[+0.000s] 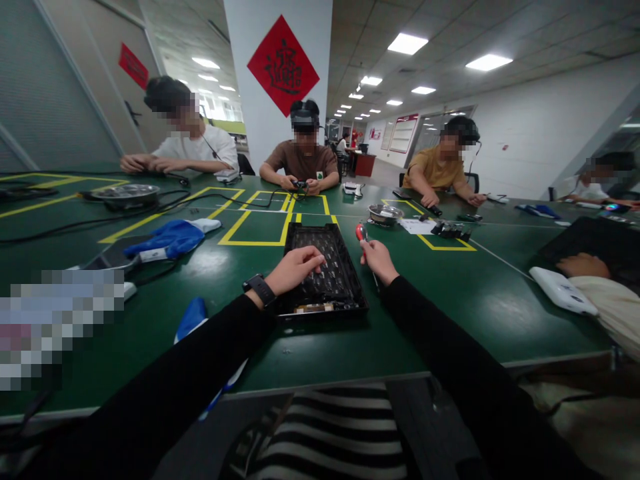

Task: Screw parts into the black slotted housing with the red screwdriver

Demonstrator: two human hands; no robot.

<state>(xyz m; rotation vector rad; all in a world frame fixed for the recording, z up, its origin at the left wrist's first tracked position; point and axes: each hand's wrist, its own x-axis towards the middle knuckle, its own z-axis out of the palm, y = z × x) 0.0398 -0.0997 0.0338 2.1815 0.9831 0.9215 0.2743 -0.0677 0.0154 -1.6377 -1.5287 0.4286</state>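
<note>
Across the lower view stretched a green table [425,340], marked with yellow tape [253,243], and behind it rose a white pillar [240,67] bearing a red diamond-shaped poster [283,65]. Three people sat along the far side: one in white [217,147], one in brown [303,160] and one in yellow [425,163]. Another person's sleeve [607,307] lay at the right edge, close to a white device [563,291]. Just in front of the wearer, on the table, sat a black open casing [350,283], its long sides running away from the near edge. To its left lay a blue-and-white cloth item [177,239]. The left hand [296,268], below a dark watch [261,291], reached over the casing with its fingers close together and curled; whether they gripped anything could not be told. Beyond the casing and to its right stood a metal bowl [385,214]. Just right of the casing, the right hand [380,260] pinched a red-handled screwdriver [361,232] between thumb and fingers, handle up and shaft slanting down. Inside the casing's near end was a pale strip [314,309].
</note>
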